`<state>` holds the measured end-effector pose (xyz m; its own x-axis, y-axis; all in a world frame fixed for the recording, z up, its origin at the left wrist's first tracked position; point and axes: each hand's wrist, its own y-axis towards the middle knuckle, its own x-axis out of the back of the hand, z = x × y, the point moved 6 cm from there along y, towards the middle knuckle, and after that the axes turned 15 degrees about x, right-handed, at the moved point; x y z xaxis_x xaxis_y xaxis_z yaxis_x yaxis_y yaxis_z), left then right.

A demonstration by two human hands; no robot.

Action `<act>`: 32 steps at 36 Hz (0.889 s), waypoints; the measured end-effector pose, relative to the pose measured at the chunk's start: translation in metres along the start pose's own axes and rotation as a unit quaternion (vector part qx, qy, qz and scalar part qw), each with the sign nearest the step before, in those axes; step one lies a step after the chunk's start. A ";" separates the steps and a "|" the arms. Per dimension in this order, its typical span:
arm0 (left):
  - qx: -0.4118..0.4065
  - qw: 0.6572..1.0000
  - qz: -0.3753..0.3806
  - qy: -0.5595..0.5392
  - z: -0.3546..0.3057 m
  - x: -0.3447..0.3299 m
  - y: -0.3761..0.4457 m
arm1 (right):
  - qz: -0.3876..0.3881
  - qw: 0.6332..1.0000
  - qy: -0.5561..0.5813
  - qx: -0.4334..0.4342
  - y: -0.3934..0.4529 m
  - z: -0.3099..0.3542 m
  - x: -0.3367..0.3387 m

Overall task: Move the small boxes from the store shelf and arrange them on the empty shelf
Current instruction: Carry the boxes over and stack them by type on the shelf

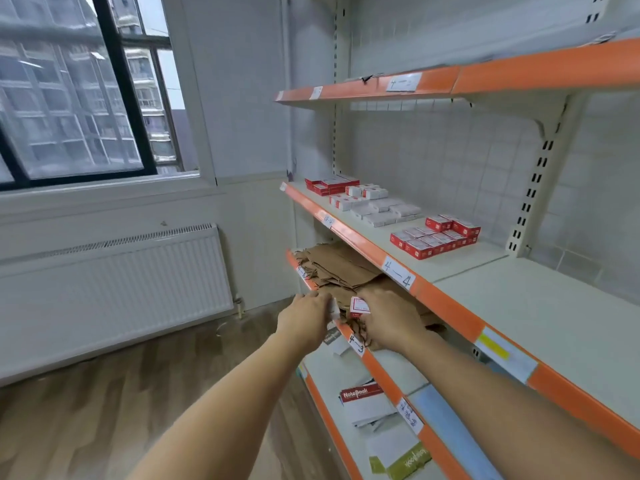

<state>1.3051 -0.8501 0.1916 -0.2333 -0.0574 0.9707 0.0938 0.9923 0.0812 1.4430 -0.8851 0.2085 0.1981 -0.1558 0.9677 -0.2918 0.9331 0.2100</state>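
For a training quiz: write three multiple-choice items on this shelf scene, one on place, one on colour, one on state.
1. Where do the boxes lie?
A. shelf 4-4
B. floor
C. radiator

2. What colour are the shelf edges?
A. blue
B. orange
C. black

3. What is the right hand doing?
A. hanging idle
B. pressing the window
C. holding a small box

Key: 1 A, they sit above the 4-4 label; 2 B, each front strip is orange; 3 C, its fingers curl round the red-and-white box by the brown paper.
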 end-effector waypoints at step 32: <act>-0.068 0.998 0.007 -0.014 0.058 0.005 0.310 | 0.012 0.997 -0.029 -0.066 0.301 -0.073 -0.038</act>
<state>1.2770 -0.5368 0.2089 -0.2577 -0.0389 0.9654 0.2277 0.9686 0.0998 1.4160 -0.5743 0.2251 0.1365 -0.1474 0.9796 -0.1697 0.9708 0.1697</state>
